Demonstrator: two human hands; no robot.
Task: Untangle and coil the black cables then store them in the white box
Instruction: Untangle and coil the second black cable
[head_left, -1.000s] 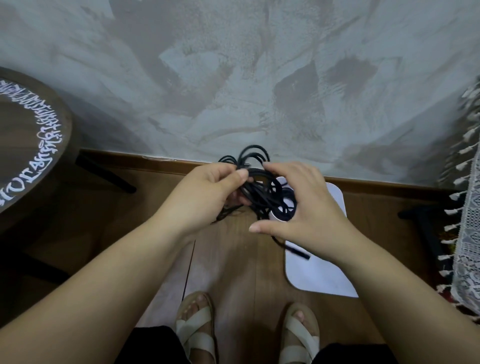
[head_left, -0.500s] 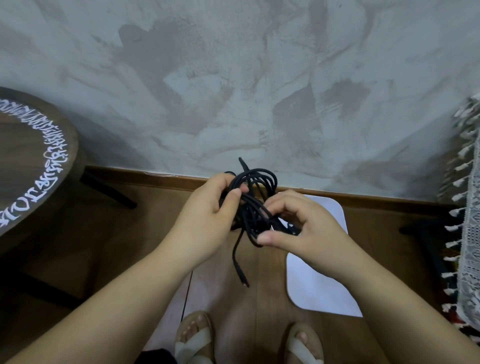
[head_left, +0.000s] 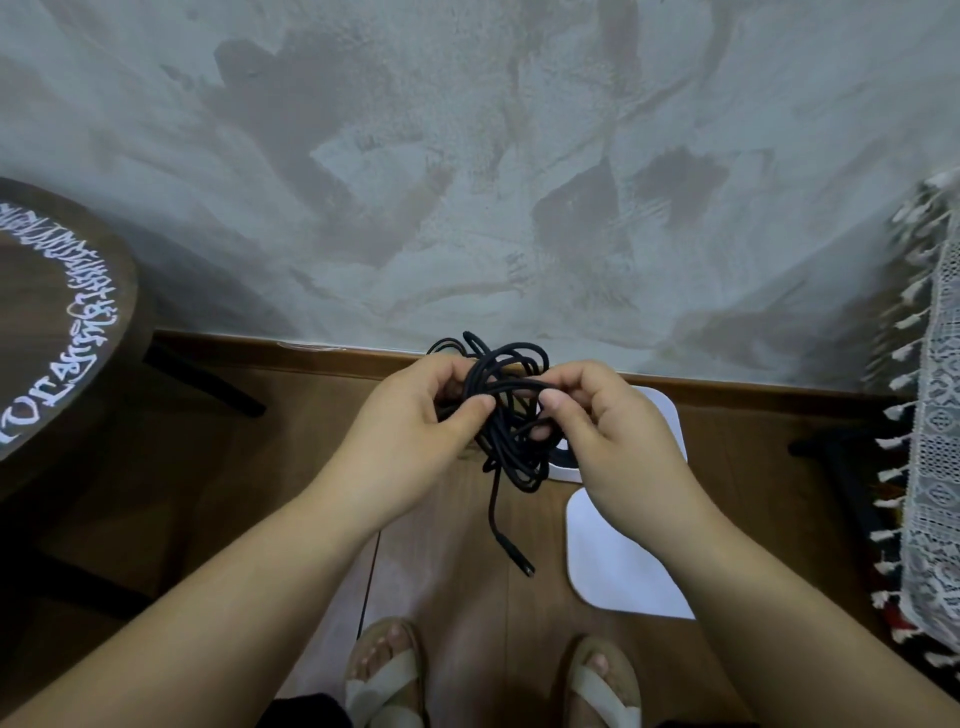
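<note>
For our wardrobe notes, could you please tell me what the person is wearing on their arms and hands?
Nothing shows: the left hand and right hand are bare, without gloves, rings or a watch, and no sleeves are in view.

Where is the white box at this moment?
In the head view the white box lies on the wooden floor, right of centre, partly behind the right hand gripping the black cables.
</note>
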